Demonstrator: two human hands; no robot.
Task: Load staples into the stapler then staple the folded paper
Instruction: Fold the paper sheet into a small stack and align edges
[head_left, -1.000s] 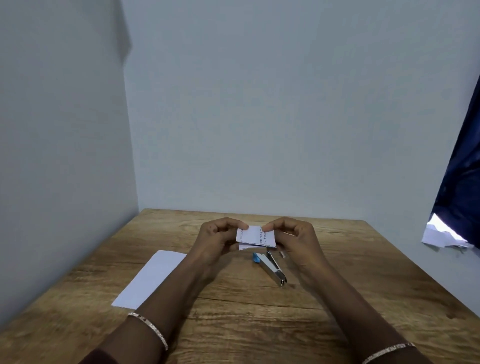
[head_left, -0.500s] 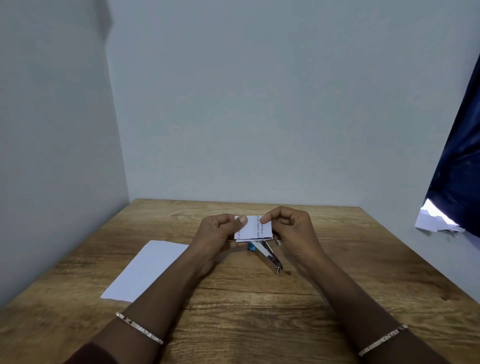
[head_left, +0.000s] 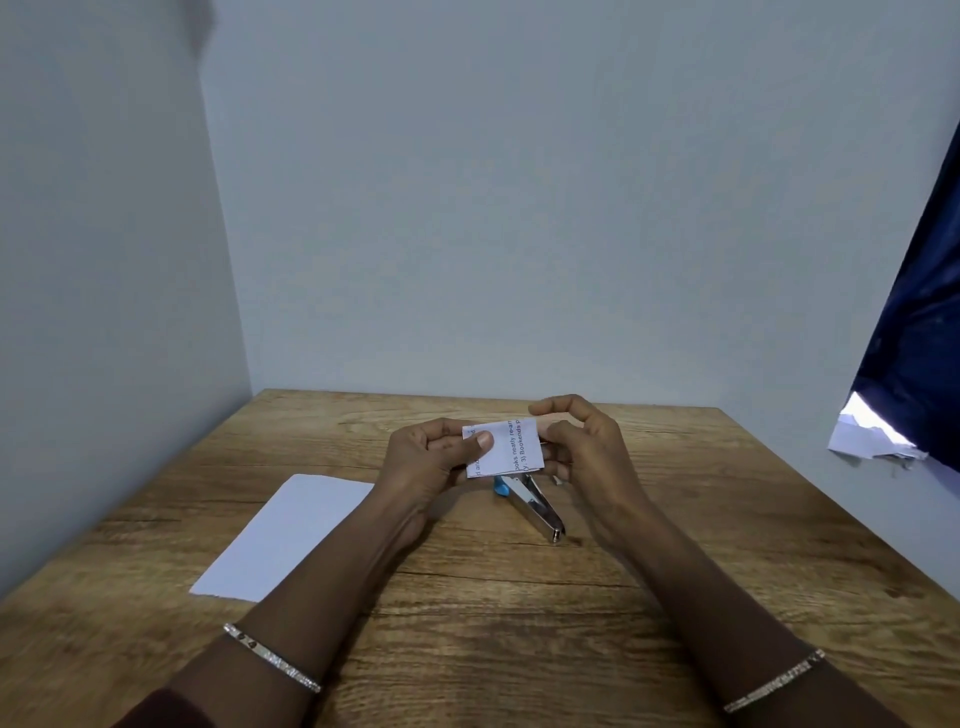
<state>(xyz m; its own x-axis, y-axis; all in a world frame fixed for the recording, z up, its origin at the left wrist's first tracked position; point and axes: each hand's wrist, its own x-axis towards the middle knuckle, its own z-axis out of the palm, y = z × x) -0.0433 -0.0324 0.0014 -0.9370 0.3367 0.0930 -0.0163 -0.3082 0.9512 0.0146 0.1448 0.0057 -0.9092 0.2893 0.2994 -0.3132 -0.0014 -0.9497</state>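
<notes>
A person's left grip (head_left: 426, 462) pinches a folded paper (head_left: 511, 447) printed with text above a wooden desk (head_left: 727, 519); the right grip (head_left: 587, 457) curls at its right edge, contact unclear. A silver stapler (head_left: 537, 506) with a blue end lies on the desk below it, a white sheet (head_left: 291, 535) to the left.

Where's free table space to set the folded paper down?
Bare wood right of the right hand out to the table edge; also the near strip this side of the stapler, and the far-left corner behind the white sheet. Crowded: centre, where left hand, folded paper and stapler bunch.
</notes>
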